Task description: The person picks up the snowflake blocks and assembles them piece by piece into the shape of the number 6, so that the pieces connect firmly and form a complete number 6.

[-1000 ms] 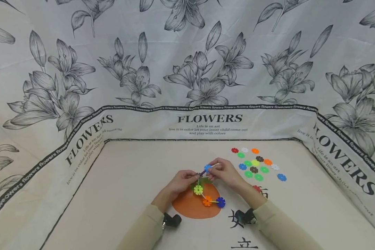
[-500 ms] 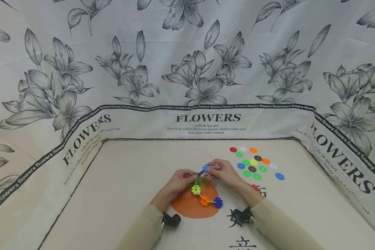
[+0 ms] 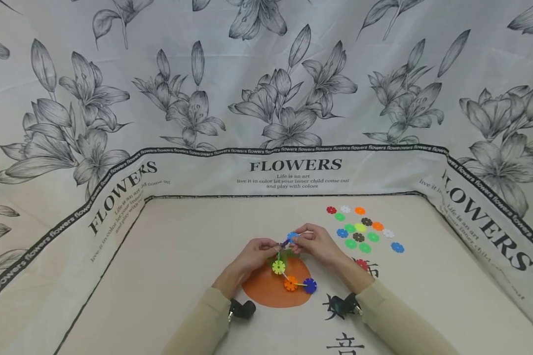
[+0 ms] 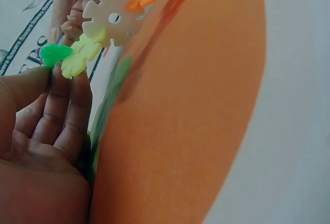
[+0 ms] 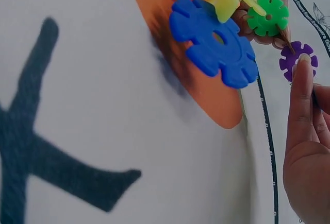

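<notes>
Left hand (image 3: 256, 254), right hand (image 3: 317, 245), pinching linked discs (image 3: 278, 267) (multicoloured); loose discs (image 3: 360, 227)

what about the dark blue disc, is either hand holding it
No, in the head view the dark blue disc is at the end of the chain, apart from the left hand and right hand.

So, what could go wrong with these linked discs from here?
Pushing too hard where the right hand grips the light blue disc beside the purple disc might pop a joint apart. The chain hangs from the left hand, pinched near the green disc, so the dark blue disc at its free end could swing or fall off. And the right forearm looks close to the red disc and might nudge it.
</notes>
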Demonstrator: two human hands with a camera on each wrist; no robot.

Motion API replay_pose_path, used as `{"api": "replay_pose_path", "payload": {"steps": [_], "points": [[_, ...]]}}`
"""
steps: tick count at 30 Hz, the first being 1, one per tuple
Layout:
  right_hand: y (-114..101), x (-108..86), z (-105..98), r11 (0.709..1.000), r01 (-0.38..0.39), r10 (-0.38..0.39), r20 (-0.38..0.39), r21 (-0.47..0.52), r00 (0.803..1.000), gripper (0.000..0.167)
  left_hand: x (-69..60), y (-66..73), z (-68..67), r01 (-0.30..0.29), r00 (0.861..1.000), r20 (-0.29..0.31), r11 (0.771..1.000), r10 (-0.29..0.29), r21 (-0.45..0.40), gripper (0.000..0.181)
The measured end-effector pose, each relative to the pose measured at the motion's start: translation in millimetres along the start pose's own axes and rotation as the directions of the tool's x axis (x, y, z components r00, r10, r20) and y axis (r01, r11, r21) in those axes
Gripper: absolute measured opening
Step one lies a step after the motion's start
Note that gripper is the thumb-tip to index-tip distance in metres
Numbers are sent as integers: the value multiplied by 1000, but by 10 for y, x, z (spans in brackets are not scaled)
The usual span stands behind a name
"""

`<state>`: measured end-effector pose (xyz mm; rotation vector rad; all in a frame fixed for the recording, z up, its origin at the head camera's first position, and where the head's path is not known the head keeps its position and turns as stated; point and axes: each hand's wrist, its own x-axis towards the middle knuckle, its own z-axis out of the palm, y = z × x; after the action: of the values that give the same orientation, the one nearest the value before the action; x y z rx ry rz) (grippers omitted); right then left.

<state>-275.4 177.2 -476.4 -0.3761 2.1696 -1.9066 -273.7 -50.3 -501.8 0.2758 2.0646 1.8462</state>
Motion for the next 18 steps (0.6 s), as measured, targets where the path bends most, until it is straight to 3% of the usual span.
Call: {"api": "replay_pose_path", "payload": {"steps": [13,18], "points": [[20,0,-9,999,50,-50,47,2,998,28,-20,3,20,12,999,-36,1000,-12,-5,20],[-31,3,2,996,66,-61,83,-55,995,32,-23,23,-7,11,1000,5,1000,-11,9,19]]}}
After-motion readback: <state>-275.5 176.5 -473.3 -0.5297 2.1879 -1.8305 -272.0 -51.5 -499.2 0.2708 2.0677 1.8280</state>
